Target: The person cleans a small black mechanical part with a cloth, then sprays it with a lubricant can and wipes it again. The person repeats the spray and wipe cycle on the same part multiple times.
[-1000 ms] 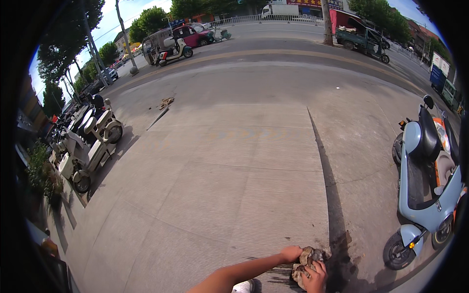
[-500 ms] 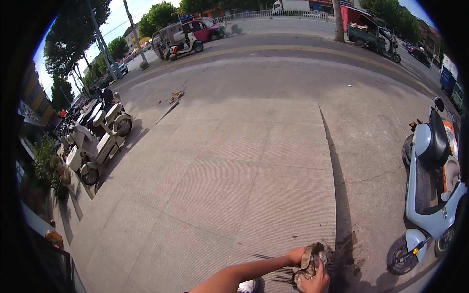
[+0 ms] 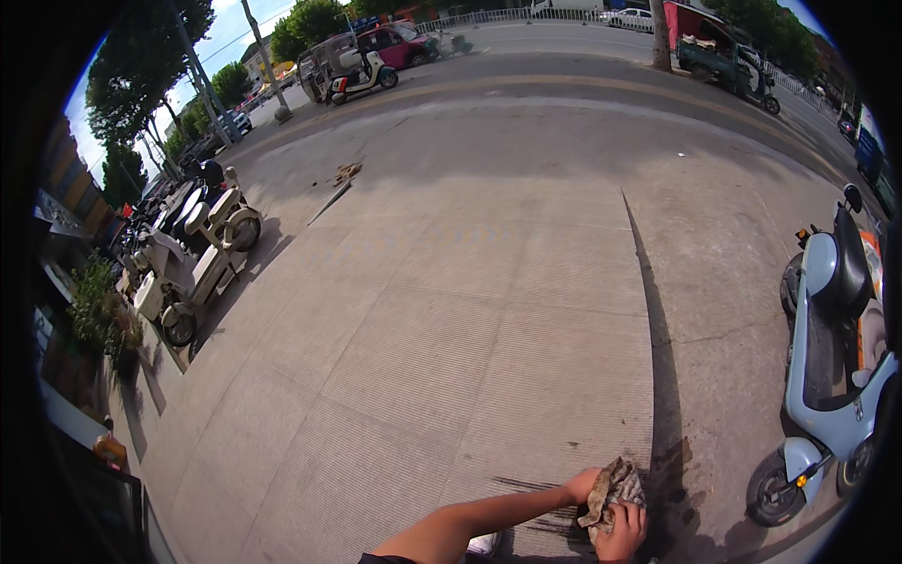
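Hands, count 2. The left hand (image 3: 584, 485) is gripping the upper left side of the rag, its fingers curling closed. The right hand (image 3: 624, 532) is pressing on the lower part, fingers bending over the folds and holding on.

Rag (image 3: 616, 491), count 1: brown and grey, bunching between both hands at the lower right of the grooved paving (image 3: 423, 367), near its right edge. Cannot tell how much of it is touching the ground.

Stains, 2 areas: dark streaks (image 3: 536, 485) are running out to the left of the rag; a dark blotch (image 3: 684, 479) is lying on the concrete to the right. Shoe (image 3: 485, 543), 1 visible, pale, is showing beside the left forearm.

Right side: 1 light blue scooter (image 3: 810, 385) is standing parked, 1 orange and white scooter (image 3: 870, 263) partly hiding behind it. Left side: 1 cream scooter (image 3: 199, 268) is standing foremost; those behind it are overlapping too much to count.

Farther off: 1 strip (image 3: 330, 203) is lying just beside 1 small heap of debris (image 3: 347, 173). At the road, 1 red car (image 3: 395, 45) and 1 white car (image 3: 631, 19) are showing.
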Motion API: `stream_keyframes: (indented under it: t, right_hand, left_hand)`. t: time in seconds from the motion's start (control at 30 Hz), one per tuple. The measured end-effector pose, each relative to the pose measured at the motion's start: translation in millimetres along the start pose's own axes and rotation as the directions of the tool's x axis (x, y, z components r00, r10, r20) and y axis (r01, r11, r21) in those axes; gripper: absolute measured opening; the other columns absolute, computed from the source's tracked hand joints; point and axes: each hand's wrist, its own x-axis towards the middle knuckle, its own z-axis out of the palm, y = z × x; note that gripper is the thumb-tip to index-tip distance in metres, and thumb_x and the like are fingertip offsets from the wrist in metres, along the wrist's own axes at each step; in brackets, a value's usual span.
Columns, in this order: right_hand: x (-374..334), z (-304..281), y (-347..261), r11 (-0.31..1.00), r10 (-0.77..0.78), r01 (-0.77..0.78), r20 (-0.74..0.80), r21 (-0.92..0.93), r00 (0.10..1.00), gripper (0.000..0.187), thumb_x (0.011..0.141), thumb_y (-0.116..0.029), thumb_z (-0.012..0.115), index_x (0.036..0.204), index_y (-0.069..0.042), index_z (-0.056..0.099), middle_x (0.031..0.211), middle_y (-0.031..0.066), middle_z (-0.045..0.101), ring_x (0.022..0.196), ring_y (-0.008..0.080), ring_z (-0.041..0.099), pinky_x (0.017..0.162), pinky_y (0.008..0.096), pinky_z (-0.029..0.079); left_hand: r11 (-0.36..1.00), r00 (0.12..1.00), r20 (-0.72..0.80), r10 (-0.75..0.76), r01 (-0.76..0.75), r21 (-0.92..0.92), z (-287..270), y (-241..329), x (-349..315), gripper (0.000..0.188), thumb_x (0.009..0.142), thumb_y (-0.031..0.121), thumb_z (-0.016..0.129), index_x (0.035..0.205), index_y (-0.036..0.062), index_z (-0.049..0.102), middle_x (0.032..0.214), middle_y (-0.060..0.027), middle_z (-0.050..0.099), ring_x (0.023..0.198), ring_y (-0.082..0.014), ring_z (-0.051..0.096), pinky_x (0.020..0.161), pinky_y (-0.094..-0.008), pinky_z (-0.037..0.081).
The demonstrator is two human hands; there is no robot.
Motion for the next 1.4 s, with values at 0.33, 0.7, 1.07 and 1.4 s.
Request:
stream_keyframes:
  t: [0.33, 0.7, 1.07, 1.4]
  right_hand:
    - [-91.0, 73.9, 34.3, 0.964, -0.223, 0.212, -0.058, -0.158, 0.973, 0.043, 0.082, -0.032, 0.086, 0.113, -0.004, 0.076, 0.128, 0.0226, 0.071, 0.123, 0.0497, 0.063, 0.111, 0.0692, 0.045]
    - [-129.9, 41.0, 16.9, 0.949, 0.035, -0.110, 0.247, 0.297, 0.968, 0.059, 0.061, -0.013, 0.085, 0.119, -0.012, 0.071, 0.115, 0.0133, 0.068, 0.105, 0.0396, 0.068, 0.081, 0.0473, 0.058]
    - [-66.1, -35.7, 59.6, 0.694, 0.637, -0.458, -0.178, 0.555, 0.750, 0.050, 0.081, -0.001, 0.078, 0.130, 0.001, 0.067, 0.106, 0.0157, 0.071, 0.098, 0.0269, 0.074, 0.087, 0.0385, 0.058]
    - [-33.2, 39.7, 1.9, 0.970, 0.219, -0.225, 0.067, 0.092, 0.973, 0.087, 0.065, -0.001, 0.086, 0.144, -0.032, 0.067, 0.133, 0.0128, 0.050, 0.123, 0.0371, 0.054, 0.098, 0.0480, 0.055]
  left_hand:
    - [0.991, 0.992, -0.007, 0.122, -0.122, 0.058, -11.0, 17.2, -6.3, 0.028, 0.085, 0.022, 0.070, 0.102, -0.0001, 0.070, 0.098, -0.0281, 0.071, 0.089, -0.0463, 0.067, 0.078, -0.0494, 0.052]
    - [0.989, 0.996, -0.077, 0.053, -0.041, 0.145, -30.9, 29.2, -1.3, 0.046, 0.078, -0.013, 0.060, 0.120, 0.0036, 0.071, 0.115, -0.0200, 0.074, 0.107, -0.0451, 0.069, 0.090, -0.0479, 0.058]
    - [0.993, 0.994, -0.106, -0.005, 0.018, 0.118, -29.0, 41.3, -2.3, 0.047, 0.081, -0.015, 0.054, 0.119, 0.0027, 0.074, 0.106, -0.0246, 0.075, 0.100, -0.0426, 0.074, 0.086, -0.0411, 0.058]
    - [0.988, 0.988, -0.074, 0.138, -0.132, 0.078, -31.5, 41.0, 11.3, 0.032, 0.086, 0.023, 0.070, 0.101, -0.0045, 0.068, 0.086, -0.0299, 0.068, 0.080, -0.0528, 0.061, 0.071, -0.0474, 0.054]
